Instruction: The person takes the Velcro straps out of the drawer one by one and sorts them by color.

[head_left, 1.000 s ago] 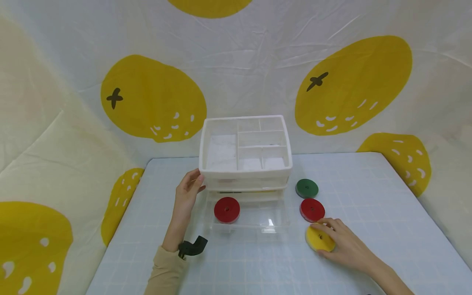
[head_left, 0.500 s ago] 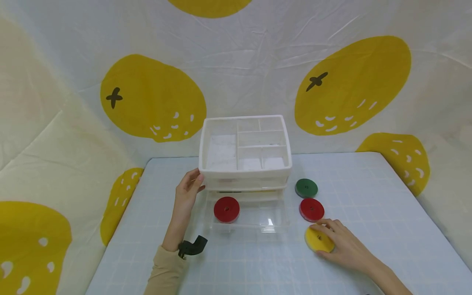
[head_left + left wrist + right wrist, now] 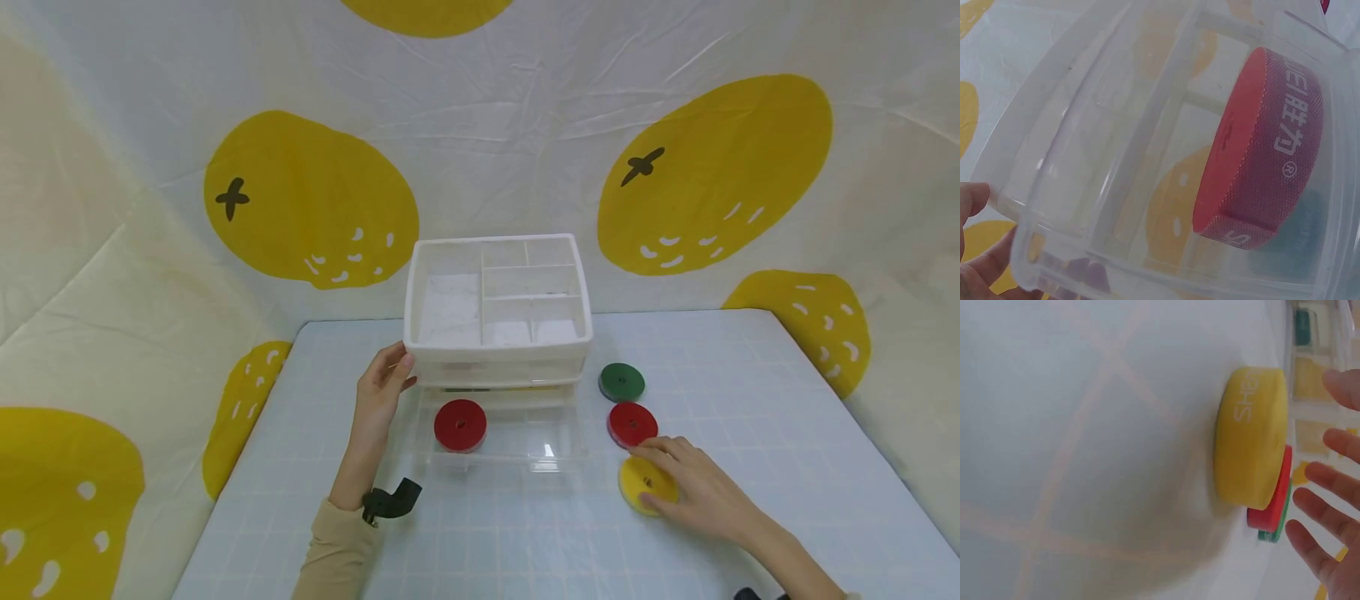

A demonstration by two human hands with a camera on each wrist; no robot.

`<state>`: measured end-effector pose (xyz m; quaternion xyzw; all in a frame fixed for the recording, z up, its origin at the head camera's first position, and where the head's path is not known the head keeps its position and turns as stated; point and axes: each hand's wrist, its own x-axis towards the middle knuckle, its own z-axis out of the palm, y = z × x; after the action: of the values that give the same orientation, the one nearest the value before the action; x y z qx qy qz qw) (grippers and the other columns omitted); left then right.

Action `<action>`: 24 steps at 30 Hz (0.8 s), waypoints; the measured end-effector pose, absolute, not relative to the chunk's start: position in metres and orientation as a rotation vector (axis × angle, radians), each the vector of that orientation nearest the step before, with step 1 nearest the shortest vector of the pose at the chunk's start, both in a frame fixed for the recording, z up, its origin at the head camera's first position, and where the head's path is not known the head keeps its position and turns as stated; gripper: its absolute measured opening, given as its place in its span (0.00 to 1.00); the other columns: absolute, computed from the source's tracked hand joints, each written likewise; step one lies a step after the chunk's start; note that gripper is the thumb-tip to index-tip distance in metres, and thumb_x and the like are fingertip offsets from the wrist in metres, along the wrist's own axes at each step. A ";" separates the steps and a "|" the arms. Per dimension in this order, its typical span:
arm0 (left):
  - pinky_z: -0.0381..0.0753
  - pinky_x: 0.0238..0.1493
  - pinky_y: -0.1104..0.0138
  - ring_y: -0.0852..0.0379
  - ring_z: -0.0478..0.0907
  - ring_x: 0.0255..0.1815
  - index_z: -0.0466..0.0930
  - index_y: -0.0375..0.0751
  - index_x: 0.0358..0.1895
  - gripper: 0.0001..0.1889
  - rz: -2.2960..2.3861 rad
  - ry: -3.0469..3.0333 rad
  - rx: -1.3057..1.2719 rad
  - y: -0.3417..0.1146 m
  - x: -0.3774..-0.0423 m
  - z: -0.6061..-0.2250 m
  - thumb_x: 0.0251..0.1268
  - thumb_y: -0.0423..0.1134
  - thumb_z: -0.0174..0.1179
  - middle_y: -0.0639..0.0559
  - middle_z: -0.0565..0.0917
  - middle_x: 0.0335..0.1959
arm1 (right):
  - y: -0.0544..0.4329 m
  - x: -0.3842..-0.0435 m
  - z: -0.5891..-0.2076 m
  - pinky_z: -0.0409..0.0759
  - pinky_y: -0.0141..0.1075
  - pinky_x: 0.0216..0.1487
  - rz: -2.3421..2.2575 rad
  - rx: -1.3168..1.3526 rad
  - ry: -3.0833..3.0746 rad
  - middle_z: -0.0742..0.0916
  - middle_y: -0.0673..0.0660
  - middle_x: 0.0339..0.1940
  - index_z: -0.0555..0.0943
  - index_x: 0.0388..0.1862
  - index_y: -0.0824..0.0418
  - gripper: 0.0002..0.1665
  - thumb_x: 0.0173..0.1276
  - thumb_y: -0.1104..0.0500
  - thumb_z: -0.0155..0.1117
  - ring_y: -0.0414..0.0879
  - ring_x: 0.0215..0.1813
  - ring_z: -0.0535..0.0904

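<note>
My right hand hovers over the yellow roll of tape, fingers spread. The right wrist view shows a gap between the fingertips and the roll. Beyond it lie a red roll and a green roll, in a row on the table. My left hand rests against the front left corner of a white drawer organizer, thumb near its rim. Its clear lower drawer is pulled out, with another red roll at the left.
A divided tray tops the organizer. Through the plastic, something green shows behind the red roll. The tablecloth is pale blue with a light grid; a fruit-patterned curtain hangs at the back and sides.
My right hand has lifted slightly and spread over the yellow roll, its fingers shifting up toward the red one. My left hand and the organizer have stayed in place.
</note>
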<state>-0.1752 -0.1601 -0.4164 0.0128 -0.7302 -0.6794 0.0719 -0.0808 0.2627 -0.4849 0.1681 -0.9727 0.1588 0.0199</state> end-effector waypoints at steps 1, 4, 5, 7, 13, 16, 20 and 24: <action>0.80 0.56 0.63 0.61 0.77 0.52 0.75 0.48 0.59 0.19 -2.041 -2.195 0.039 -0.160 -0.175 -0.417 0.68 0.48 0.58 0.56 0.78 0.54 | 0.261 -0.081 -0.482 0.80 0.49 0.53 0.497 0.528 -3.012 0.81 0.51 0.56 0.78 0.59 0.48 0.34 0.52 0.44 0.75 0.45 0.53 0.74; 0.80 0.55 0.64 0.62 0.77 0.52 0.75 0.48 0.59 0.20 -2.038 -2.200 0.045 -0.160 -0.176 -0.417 0.67 0.48 0.58 0.56 0.78 0.54 | 0.258 -0.082 -0.474 0.80 0.49 0.52 0.500 0.565 -2.977 0.81 0.50 0.56 0.79 0.58 0.47 0.32 0.52 0.46 0.75 0.44 0.53 0.75; 0.80 0.55 0.64 0.62 0.77 0.52 0.75 0.48 0.60 0.20 -2.036 -2.202 0.047 -0.160 -0.176 -0.417 0.67 0.49 0.59 0.56 0.78 0.54 | 0.257 -0.083 -0.471 0.80 0.49 0.52 0.495 0.584 -2.960 0.81 0.49 0.56 0.79 0.58 0.46 0.32 0.52 0.47 0.75 0.44 0.53 0.75; 0.80 0.55 0.65 0.62 0.77 0.52 0.75 0.49 0.60 0.20 -2.034 -2.205 0.053 -0.161 -0.176 -0.418 0.67 0.49 0.59 0.56 0.78 0.54 | 0.255 -0.084 -0.466 0.80 0.47 0.52 0.484 0.627 -2.920 0.81 0.47 0.56 0.79 0.58 0.46 0.32 0.53 0.49 0.75 0.42 0.54 0.75; 0.80 0.55 0.65 0.61 0.77 0.52 0.75 0.49 0.59 0.20 -2.038 -2.201 0.053 -0.161 -0.176 -0.418 0.67 0.49 0.59 0.56 0.78 0.54 | 0.245 -0.088 -0.446 0.81 0.41 0.49 0.420 0.733 -2.840 0.81 0.42 0.54 0.79 0.58 0.44 0.31 0.53 0.49 0.75 0.37 0.52 0.74; 0.80 0.55 0.65 0.61 0.77 0.52 0.75 0.49 0.60 0.20 -2.033 -2.205 0.047 -0.161 -0.176 -0.418 0.67 0.49 0.59 0.56 0.78 0.54 | 0.239 -0.090 -0.436 0.80 0.40 0.50 0.397 0.789 -2.812 0.81 0.40 0.54 0.78 0.58 0.43 0.31 0.54 0.48 0.75 0.36 0.53 0.73; 0.80 0.56 0.63 0.60 0.77 0.53 0.74 0.49 0.60 0.20 -2.032 -2.208 0.031 -0.161 -0.176 -0.418 0.68 0.49 0.58 0.55 0.78 0.55 | 0.230 -0.094 -0.422 0.79 0.40 0.51 0.364 0.899 -2.749 0.81 0.40 0.54 0.78 0.59 0.42 0.30 0.55 0.48 0.74 0.38 0.55 0.74; 0.79 0.57 0.62 0.60 0.77 0.53 0.74 0.49 0.60 0.20 -2.033 -2.211 0.032 -0.161 -0.176 -0.418 0.68 0.49 0.58 0.55 0.78 0.55 | 0.218 -0.099 -0.410 0.77 0.38 0.51 0.328 1.016 -2.676 0.82 0.40 0.53 0.78 0.59 0.44 0.29 0.58 0.46 0.71 0.38 0.55 0.74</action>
<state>-0.1760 -0.1612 -0.4180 0.0106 -0.7343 -0.6752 0.0686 -0.0986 0.2178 -0.4104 0.3498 -0.9209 0.1127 0.1299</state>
